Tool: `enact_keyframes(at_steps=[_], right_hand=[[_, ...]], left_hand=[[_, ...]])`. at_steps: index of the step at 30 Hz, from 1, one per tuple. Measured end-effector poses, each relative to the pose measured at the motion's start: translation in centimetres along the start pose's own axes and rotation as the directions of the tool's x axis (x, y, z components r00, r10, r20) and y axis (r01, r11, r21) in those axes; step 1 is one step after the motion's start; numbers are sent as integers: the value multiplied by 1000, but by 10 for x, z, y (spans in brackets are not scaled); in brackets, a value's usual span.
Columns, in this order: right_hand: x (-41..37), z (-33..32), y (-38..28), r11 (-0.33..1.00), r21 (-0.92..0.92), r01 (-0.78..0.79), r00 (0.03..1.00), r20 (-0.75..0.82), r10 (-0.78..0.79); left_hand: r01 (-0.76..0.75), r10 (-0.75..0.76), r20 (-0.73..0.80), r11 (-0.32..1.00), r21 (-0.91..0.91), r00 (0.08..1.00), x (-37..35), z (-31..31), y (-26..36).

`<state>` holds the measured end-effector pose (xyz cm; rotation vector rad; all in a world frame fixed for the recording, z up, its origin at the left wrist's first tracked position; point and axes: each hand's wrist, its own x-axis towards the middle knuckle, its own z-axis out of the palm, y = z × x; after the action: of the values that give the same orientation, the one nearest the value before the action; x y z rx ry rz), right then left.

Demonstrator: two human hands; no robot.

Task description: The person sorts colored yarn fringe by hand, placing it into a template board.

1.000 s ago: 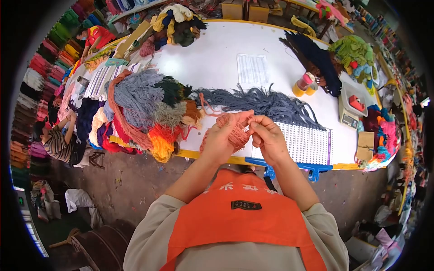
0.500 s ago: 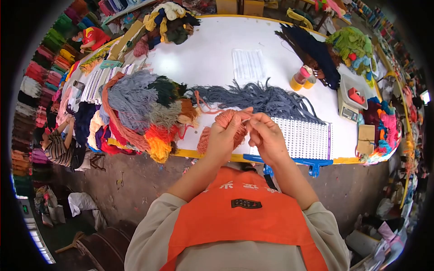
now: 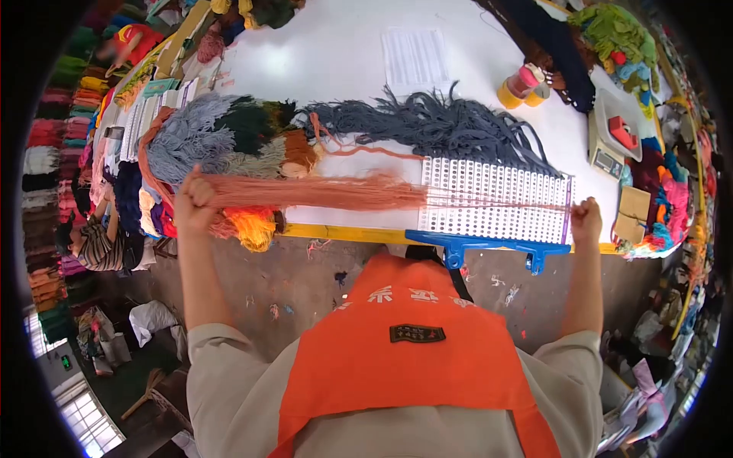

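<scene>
A long hank of salmon-pink yarn is stretched sideways above the table's front edge. My left hand is closed around its thick left end, in front of the piled yarn. Far to the right, my right hand is closed on a few thin strands of the same yarn. Those strands cross over a white card with rows of holes, which a blue clip bar borders at the table edge. Behind the hank lie dark blue-grey yarn bundles and a looped salmon strand.
Mixed yarn bundles are heaped at the left. Beyond the card stand pink-and-yellow containers and a scale with a tray. A printed sheet lies on the white table. Two other people are at the left.
My hands have moved from close together to wide apart. The bunched salmon yarn is now drawn out into a long, straight hank between them. The view has shifted slightly.
</scene>
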<state>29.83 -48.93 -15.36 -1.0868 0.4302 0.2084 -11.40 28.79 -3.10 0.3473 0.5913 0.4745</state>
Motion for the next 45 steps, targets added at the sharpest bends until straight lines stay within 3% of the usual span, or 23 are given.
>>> enact_keyframes(at_steps=[3, 5, 7, 8, 9, 10, 11, 12, 13, 14, 15, 16, 17, 18, 24, 26, 30, 33, 35, 40, 42, 43, 45], right_hand=[[41, -42, -51, 918, -395, 37, 924, -337, -183], [103, -130, -93, 788, -604, 120, 899, -271, -345], [117, -145, -111, 834, -528, 160, 846, -362, -391], [126, -147, -108, 419, -903, 92, 742, -218, -634], [138, -149, -105, -117, -991, -62, 660, 47, -749], [152, -150, -100, -598, -762, -248, 630, 342, -698], [219, -201, -66, -7, -927, 375, 719, 296, -629], [130, -68, -30, -141, -983, 121, 867, 174, -467], [139, -54, 23, -267, -898, 351, 802, 435, -410], [100, 19, 54, 160, -906, 393, 911, 359, -203], [90, 41, 101, 137, -896, 421, 907, 414, -81], [80, 75, 149, 389, -854, 346, 931, 363, -30], [71, 97, 181, 218, -904, 368, 896, 407, 175], [46, 134, 191, 132, -786, 604, 776, 618, 124], [25, 198, 259, 158, -726, 669, 704, 688, 179], [31, 196, 266, 144, -724, 675, 698, 690, 191], [31, 193, 265, 174, -688, 704, 672, 725, 149], [32, 193, 266, 200, -709, 677, 691, 705, 161], [34, 195, 267, 327, -787, 523, 789, 592, 164], [47, 192, 265, 375, -782, 497, 738, 609, 291], [50, 195, 260, 401, -774, 491, 711, 621, 330], [52, 199, 254, 468, -817, 338, 718, 545, 434], [55, 203, 250, 515, -840, 173, 703, 471, 533]], left_hand=[[-103, 121, -132, 985, 136, 984, 19, -34, 63], [-221, 234, -170, 971, 93, 957, 22, -46, 99], [-458, 587, -278, 788, 411, 760, 17, -31, 99], [-527, 611, -155, 765, 372, 777, 15, -23, 91], [-532, 634, -179, 745, 402, 752, 16, 12, 49], [-536, 657, -199, 724, 434, 727, 18, 47, -1], [-376, 426, -46, 840, 392, 904, 29, 37, -31], [-228, 237, 36, 863, 451, 971, 42, 45, -84], [-16, -6, 56, 926, 377, 998, 61, 43, -140], [100, -47, -124, 882, 461, 991, 71, 51, -201], [221, 55, -437, 802, 555, 898, 84, 68, -266], [492, -420, -259, 698, 520, 870, 103, 38, -293], [499, -391, -311, 680, 537, 867, 107, 57, -340], [523, -414, -321, 643, 560, 852, 121, 56, -377], [247, -148, -204, 394, 885, 968, 168, 29, -497], [54, -39, -53, 17, 998, 998, 168, 26, -508], [58, -113, -74, -137, 989, 991, 172, 15, -506], [289, -262, -279, 2, 957, 924, 171, 42, -493], [210, -293, -180, 74, 975, 939, 178, 35, -494], [46, -357, 11, 151, 987, 934, 190, 25, -495], [81, -391, -78, -9, 997, 917, 191, 22, -490], [82, -390, -79, -9, 997, 917, 190, 21, -485], [123, -242, -67, 227, 966, 968, 186, 19, -471]])
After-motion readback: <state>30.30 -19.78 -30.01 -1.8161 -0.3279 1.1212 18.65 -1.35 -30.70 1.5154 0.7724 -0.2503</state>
